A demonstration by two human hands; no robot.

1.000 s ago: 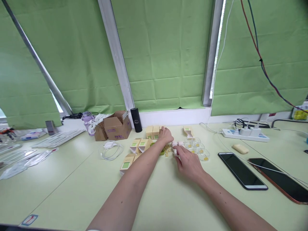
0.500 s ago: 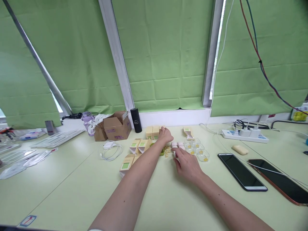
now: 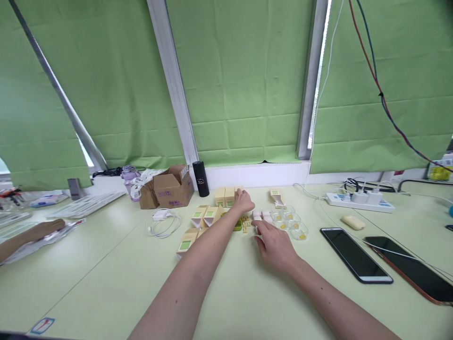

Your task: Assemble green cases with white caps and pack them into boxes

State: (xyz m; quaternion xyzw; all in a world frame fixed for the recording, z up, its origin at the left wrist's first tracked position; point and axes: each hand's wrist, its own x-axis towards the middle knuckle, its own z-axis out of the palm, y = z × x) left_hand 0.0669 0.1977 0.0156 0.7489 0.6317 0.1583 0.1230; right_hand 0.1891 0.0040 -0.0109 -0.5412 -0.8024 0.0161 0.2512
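Observation:
My left hand reaches to the back row of small cream boxes, its fingers curled at the right-hand box, partly hiding it. My right hand lies low over the table, thumb apart and fingers stretched towards small pale pink pieces and tiny yellow pieces. Its fingertips cover some of these pieces; nothing shows held in it. Clear round cases with yellow centres lie just beyond it. More cream boxes with green labels stand left of my left forearm, which partly hides a green tray.
An opened cream box lies at the back. Cardboard box, black bottle and coiled white cable are left. Two phones, a power strip and cables are right. Another person's hand rests on plastic packaging far left.
Another person's hand and forearm have come in at the far left. My right fingers have shifted slightly left towards the yellow pieces. My left hand stays at the back row of boxes.

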